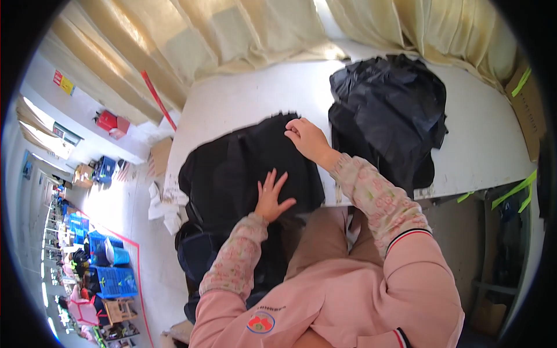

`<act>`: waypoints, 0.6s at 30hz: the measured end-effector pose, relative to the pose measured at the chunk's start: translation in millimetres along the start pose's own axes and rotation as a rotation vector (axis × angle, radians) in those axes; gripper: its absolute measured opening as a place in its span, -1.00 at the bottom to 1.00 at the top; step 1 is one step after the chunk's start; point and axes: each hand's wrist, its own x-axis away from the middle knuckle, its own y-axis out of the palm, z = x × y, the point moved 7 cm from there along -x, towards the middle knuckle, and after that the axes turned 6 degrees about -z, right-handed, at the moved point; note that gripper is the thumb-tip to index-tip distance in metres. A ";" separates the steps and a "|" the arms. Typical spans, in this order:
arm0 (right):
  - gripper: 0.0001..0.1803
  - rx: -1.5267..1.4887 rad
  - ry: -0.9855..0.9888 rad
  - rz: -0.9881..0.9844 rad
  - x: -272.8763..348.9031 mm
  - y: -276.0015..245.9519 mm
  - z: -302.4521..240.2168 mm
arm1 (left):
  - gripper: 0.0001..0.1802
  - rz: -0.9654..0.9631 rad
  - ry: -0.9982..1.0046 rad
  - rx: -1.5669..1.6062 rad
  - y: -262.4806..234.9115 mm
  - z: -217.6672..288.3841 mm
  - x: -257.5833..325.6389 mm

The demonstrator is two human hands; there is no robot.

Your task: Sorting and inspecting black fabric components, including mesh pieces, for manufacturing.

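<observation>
A black fabric item (232, 165), by its look a soft bag, lies flat at the front left of the white table and hangs over its near edge. My left hand (274, 197) rests on its near part, palm down with the fingers spread. Over the item's far right corner, my right hand (310, 141) has its fingers curled in and thumb close to them. Whatever is between those fingertips is too small to make out. To the right of my right hand lies a heap of black, shiny, crumpled material (389, 104), apart from the bag.
Cream curtains (255, 35) hang behind the white table (476, 133). A cardboard box (527, 110) stands at its right edge. Below the bag are more dark bags (197, 255). On the floor at left are white scraps (164, 209), blue crates (119, 282) and a red extinguisher (106, 120) by the wall.
</observation>
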 end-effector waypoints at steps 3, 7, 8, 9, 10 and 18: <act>-0.52 0.186 -0.379 -0.069 99.2 16.3 -21.3 | -0.08 0.014 0.022 -0.035 0.8 1.4 -12.1; -0.50 0.469 -0.500 -0.336 224.8 16.4 -15.5 | -0.08 -0.011 0.013 -0.021 -1.1 5.2 -12.0; -0.60 0.553 -0.243 -0.724 244.0 27.3 8.5 | -0.08 -0.020 -0.001 -0.012 -0.5 3.9 -11.5; -0.70 0.619 0.034 -1.102 273.0 30.6 35.0 | -0.09 -0.017 -0.002 -0.018 -1.3 3.3 -11.6; -0.70 0.620 0.043 -1.106 289.2 20.6 40.8 | -0.09 -0.021 0.001 -0.010 -1.2 2.5 -9.5; -0.80 0.022 0.146 -0.247 248.1 -68.7 17.2 | -0.11 -0.073 -0.037 0.017 -5.3 4.7 -13.5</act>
